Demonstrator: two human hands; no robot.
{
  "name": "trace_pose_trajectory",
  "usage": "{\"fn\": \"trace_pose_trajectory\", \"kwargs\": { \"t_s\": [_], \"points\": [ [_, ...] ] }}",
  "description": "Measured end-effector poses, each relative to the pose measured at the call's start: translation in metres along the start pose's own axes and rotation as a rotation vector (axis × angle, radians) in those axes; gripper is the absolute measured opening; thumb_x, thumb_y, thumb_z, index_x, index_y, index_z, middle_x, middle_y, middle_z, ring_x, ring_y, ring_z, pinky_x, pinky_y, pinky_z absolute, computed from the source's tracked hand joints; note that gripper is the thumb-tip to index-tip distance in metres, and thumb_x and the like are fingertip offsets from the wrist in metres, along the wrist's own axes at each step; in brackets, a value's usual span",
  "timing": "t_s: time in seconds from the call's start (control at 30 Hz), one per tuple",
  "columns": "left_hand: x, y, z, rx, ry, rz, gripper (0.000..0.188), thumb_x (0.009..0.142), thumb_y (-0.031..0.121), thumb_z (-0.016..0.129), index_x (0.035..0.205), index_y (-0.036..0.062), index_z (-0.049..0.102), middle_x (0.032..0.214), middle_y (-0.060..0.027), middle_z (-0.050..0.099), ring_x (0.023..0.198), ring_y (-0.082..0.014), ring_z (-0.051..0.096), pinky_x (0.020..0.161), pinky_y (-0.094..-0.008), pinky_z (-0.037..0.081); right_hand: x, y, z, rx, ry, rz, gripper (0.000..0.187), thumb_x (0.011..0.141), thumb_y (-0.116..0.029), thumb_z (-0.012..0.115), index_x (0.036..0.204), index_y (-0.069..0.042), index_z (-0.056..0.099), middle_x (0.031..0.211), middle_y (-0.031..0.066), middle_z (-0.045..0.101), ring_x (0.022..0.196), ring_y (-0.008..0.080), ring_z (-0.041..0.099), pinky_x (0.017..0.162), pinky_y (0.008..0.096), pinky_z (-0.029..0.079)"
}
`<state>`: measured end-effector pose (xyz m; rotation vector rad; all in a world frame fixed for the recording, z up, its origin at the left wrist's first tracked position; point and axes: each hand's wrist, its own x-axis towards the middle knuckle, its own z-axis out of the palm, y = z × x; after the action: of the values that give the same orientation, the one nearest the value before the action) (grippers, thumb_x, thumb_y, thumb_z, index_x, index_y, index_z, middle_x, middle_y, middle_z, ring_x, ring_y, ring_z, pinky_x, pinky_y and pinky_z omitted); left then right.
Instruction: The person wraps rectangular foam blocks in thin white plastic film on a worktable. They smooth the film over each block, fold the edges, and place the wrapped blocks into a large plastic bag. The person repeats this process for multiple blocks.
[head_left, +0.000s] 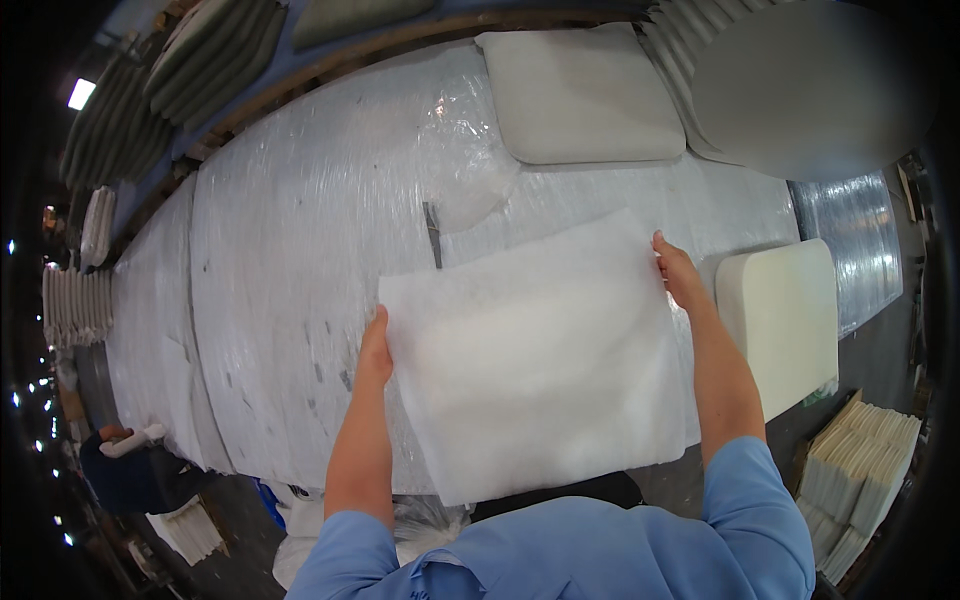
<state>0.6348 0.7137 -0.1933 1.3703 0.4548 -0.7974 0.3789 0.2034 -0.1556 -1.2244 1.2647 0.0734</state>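
The white sheet (540, 370) is soft and fibrous-looking, roughly rectangular, unfolded and spread broad; shallow ripples and a faint bulge cross its middle; it sits slightly askew, its far edge rising toward the right; it spreads above the near part of the plastic-covered bench (280, 250).
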Motion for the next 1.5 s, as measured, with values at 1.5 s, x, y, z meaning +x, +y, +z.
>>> {"fn": "trace_pose_trajectory", "kwargs": {
  "t_s": [1.5],
  "points": [
    [-0.126, -0.104, -0.022, 0.122, 0.267, 0.089, 0.038, 0.104, 0.041, 0.062, 0.103, 0.0031, 0.066, 0.082, 0.0026, 0.062, 0.075, -0.0098, 0.055, 0.067, -0.0264, 0.046, -0.091, 0.126, -0.031, -0.178, 0.295, -0.250, 0.037, 0.101, -0.035, 0.065, 0.085, -0.002, 0.063, 0.074, -0.0018, 0.056, 0.069, 0.0123, 0.047, 0.064, 0.0343, 0.042]
  ]
}}
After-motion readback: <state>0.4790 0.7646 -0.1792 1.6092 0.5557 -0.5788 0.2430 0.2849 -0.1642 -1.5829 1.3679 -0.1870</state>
